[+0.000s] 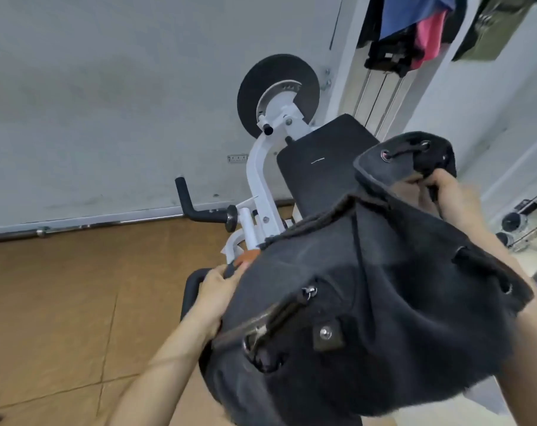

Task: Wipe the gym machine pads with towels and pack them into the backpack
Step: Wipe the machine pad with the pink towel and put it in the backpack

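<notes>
Both hands are holding the backpack up in front of the machine, mouth end far, base toward the camera. Left hand is gripping its left side, fingers curled into the fabric by an orange tab. Right hand is clamping the rim at the mouth, by the drawstring eyelets. No towels showing; can't tell if they're inside.

Judgement: packing/closing stage. To do it well: keep the mouth uppermost so nothing is spilling, left hand supporting the weight lower down, right pulling the rim taut so the opening is staying wide, then cinch the cord.

Beyond: black seat pad, white frame, black disc.
</notes>
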`<state>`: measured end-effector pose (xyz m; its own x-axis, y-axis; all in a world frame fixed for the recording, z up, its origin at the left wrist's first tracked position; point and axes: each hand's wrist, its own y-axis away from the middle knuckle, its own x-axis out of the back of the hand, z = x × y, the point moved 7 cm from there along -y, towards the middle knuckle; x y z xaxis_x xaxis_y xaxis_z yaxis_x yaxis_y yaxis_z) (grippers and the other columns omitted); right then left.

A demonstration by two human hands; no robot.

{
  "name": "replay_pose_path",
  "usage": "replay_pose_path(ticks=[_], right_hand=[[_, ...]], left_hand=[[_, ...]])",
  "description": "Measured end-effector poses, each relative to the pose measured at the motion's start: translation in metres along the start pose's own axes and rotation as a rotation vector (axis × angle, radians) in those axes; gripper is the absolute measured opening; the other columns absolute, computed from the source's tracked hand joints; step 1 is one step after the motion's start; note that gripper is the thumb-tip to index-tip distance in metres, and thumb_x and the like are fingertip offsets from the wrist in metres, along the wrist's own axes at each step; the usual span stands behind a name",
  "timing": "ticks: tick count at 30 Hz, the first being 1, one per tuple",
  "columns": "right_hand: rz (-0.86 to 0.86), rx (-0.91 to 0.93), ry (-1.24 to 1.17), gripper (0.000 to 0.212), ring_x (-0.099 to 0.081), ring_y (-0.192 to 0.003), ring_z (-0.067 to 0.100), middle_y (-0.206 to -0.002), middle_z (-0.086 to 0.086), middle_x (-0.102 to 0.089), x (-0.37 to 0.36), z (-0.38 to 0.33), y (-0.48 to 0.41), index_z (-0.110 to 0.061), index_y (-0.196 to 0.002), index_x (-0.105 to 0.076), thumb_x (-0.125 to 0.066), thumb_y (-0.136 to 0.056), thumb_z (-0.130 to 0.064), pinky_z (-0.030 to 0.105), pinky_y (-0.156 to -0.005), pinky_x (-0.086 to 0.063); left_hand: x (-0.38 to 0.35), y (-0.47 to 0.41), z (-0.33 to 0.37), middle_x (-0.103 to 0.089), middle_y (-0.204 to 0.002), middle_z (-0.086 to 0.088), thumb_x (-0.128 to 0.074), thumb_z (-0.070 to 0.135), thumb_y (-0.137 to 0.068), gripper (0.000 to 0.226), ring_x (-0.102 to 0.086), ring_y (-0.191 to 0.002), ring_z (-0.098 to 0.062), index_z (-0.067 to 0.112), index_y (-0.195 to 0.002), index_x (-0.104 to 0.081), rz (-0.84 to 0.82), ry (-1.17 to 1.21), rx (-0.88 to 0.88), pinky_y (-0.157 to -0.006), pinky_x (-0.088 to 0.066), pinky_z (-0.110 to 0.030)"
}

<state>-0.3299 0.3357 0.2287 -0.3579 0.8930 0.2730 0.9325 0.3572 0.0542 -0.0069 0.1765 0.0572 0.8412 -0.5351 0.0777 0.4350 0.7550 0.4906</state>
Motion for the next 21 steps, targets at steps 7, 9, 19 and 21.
replay_pose_path(ticks=[7,9,19,21], right_hand=[[-0.090,0.024,0.560,0.040,-0.057,-0.081,0.031,-0.085,0.015,-0.065,-0.023,0.053,-0.047,-0.003,-0.076,-0.062,-0.050,-0.080,-0.041,0.036,-0.070,-0.042],[-0.180,-0.023,0.714,0.047,-0.059,-0.089,0.036,-0.098,0.018,-0.066,-0.036,0.086,-0.052,-0.002,-0.091,-0.063,-0.047,-0.080,-0.045,0.039,-0.077,-0.048],[-0.295,-0.013,0.857,0.035,-0.050,-0.085,0.031,-0.097,0.013,-0.060,-0.059,0.123,-0.058,-0.005,-0.098,-0.056,-0.045,-0.089,-0.037,0.044,-0.091,-0.046],[-0.302,-0.028,0.819,0.034,-0.051,-0.084,0.031,-0.097,0.013,-0.062,-0.056,0.127,-0.059,-0.005,-0.087,-0.053,-0.046,-0.088,-0.038,0.043,-0.087,-0.047]], left_hand=[[0.070,-0.074,0.105,-0.070,-0.091,-0.014,-0.051,0.036,-0.095,0.028,-0.064,-0.090,-0.033,0.014,-0.082,-0.064,0.483,-0.663,-0.242,-0.075,-0.047,-0.038],[0.069,-0.087,0.089,-0.070,-0.107,-0.012,-0.046,0.027,-0.096,0.020,-0.062,-0.103,-0.034,0.023,-0.096,-0.066,0.455,-0.857,-0.124,-0.086,-0.049,-0.038],[-0.125,-0.032,0.060,-0.064,-0.098,0.002,-0.063,0.040,-0.085,0.042,-0.061,-0.096,-0.027,0.027,-0.118,-0.041,-0.068,-1.092,-0.268,-0.078,-0.044,-0.035],[-0.131,-0.032,0.053,-0.056,-0.074,0.005,-0.060,0.029,-0.089,0.024,-0.056,-0.075,-0.024,0.026,-0.105,-0.041,-0.068,-0.991,-0.329,-0.069,-0.038,-0.035]])
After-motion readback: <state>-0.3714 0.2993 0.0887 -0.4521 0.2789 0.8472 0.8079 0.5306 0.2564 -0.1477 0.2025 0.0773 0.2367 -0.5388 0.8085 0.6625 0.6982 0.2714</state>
